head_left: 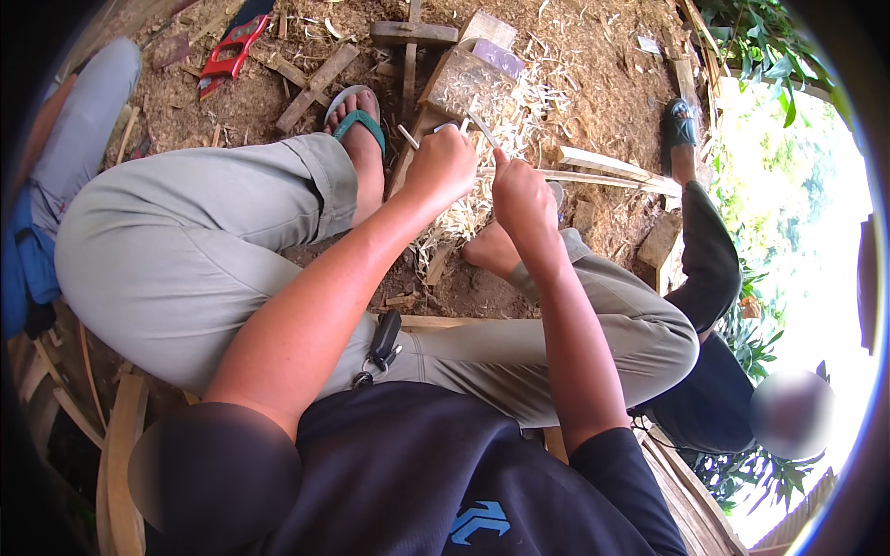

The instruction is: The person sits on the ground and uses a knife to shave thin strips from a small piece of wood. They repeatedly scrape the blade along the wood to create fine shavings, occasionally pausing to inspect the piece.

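My left hand (443, 165) is closed around a thin white stick (408, 137), whose end juts out to the left of the fist. Just right of it, my right hand (526, 190) grips a narrow, pale, straight piece (483, 128) that points up and left; whether it is a blade or a wooden strip I cannot tell. Both fists are close together but apart, above a heap of curled wood shavings (454, 222). Beyond them lies a thick wooden block (468, 83), with shavings and a greyish-purple flat piece (498, 59) at its far side.
A red-handled saw (232, 51) lies far left, near crossed wood offcuts (317, 88). A wooden piece with a crossbar (413, 34) stands behind the block. Long wooden strips (616, 169) extend right. Other people sit at left (88, 130) and right (709, 250). My green-strapped sandal (369, 125) is near the block.
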`<state>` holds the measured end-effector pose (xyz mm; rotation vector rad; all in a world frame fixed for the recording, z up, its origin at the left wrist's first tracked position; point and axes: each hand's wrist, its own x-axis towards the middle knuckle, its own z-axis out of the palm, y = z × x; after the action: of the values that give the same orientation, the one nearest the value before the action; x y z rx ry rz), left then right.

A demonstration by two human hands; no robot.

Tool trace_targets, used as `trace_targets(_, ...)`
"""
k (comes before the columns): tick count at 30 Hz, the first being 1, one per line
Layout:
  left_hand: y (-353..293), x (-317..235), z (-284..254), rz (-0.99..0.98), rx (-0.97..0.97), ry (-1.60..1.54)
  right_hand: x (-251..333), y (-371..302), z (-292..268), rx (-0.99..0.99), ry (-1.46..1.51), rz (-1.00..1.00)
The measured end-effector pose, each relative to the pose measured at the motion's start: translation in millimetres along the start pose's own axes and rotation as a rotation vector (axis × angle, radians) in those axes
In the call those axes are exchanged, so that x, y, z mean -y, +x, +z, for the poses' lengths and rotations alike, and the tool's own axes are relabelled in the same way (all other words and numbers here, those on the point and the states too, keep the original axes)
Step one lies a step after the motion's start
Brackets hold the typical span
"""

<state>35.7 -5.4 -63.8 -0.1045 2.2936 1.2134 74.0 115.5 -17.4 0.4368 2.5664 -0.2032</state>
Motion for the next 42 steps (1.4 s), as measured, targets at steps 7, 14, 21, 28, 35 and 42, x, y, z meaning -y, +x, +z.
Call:
trace_targets(7, -1, 6, 4, 0.035, -0.087, -0.012, -2, 11, 30, -0.122, 0.028, 0.001)
trace_targets(14, -2, -2, 4, -0.021, -0.039, 0.012, -15, 49, 35, -0.112, -0.007, -0.043)
trace_targets(21, -2, 3, 5, -0.003, -0.057, -0.028, 2, 10, -5, 0.012, -0.052, -0.085)
trace_targets(28, -1, 1, 2, 0.008, -0.043, 0.000, 1, 18, 8, -0.025, -0.010, 0.016)
trace_targets(35, 2, 2, 7, 0.007, -0.042, 0.021, -3, 39, 24, -0.103, 0.032, 0.027)
trace_targets(42, 8, 4, 3, -0.118, 0.056, -0.146, -27, 26, 0, -0.114, 0.026, -0.108)
